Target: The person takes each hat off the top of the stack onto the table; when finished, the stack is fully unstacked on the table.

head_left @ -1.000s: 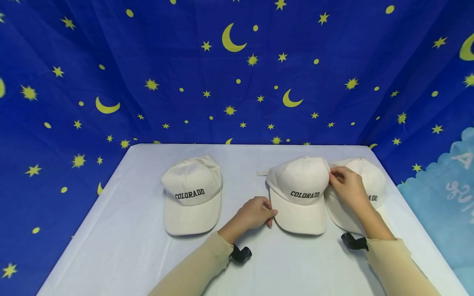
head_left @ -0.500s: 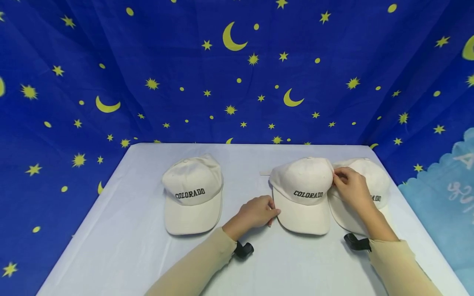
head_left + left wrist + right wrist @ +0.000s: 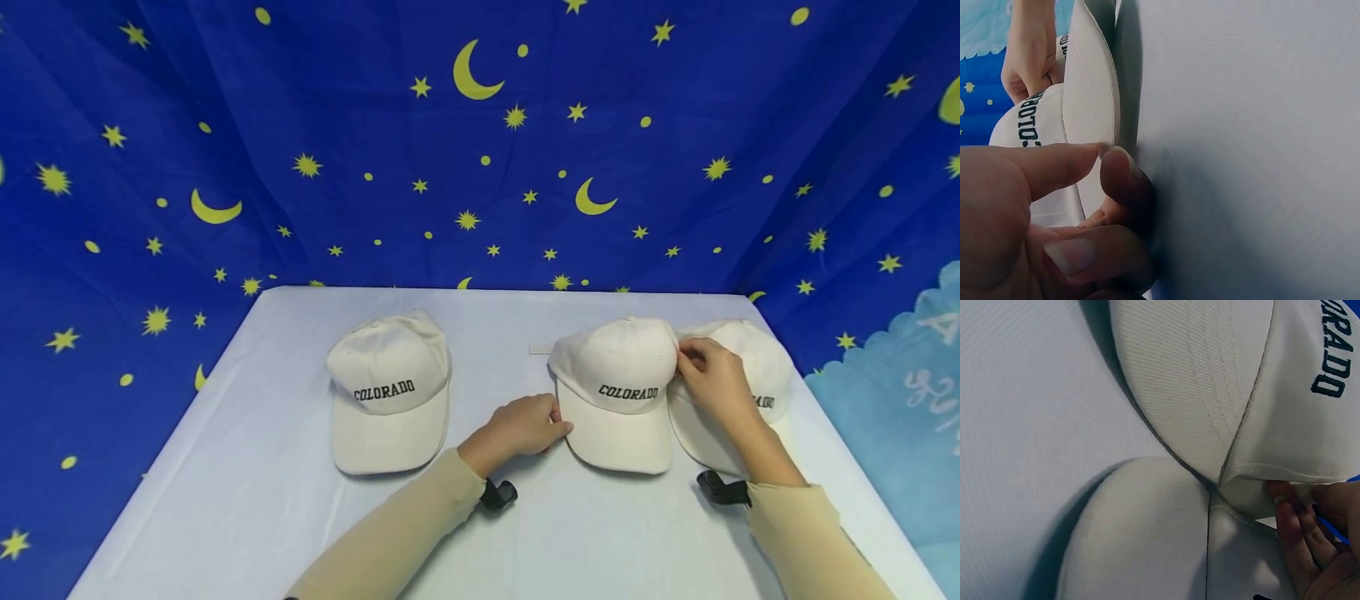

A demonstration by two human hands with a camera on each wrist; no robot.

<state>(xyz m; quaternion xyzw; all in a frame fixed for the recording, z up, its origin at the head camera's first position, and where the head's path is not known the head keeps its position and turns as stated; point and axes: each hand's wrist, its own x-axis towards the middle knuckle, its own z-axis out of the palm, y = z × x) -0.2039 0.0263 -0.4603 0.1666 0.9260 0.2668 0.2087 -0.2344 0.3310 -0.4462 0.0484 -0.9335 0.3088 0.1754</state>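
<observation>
- With my left hand, thumb against forefinger, I pinched the brim edge of a cream fabric baseball cap lettered COLORADO in black.
- With my right hand I pinched the side of its crown; it sat between my hands, brim toward me.
- Beside my right hand, partly hidden by it, lay a second cream fabric cap.
- Well left of my left hand sat a third cream fabric cap.

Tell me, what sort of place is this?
Probably a makeshift indoor recording booth. A dark-blue cloth curtain printed with yellow moons and stars hangs behind and on both sides of a flat white table, and a small black device sits at each wrist.
</observation>
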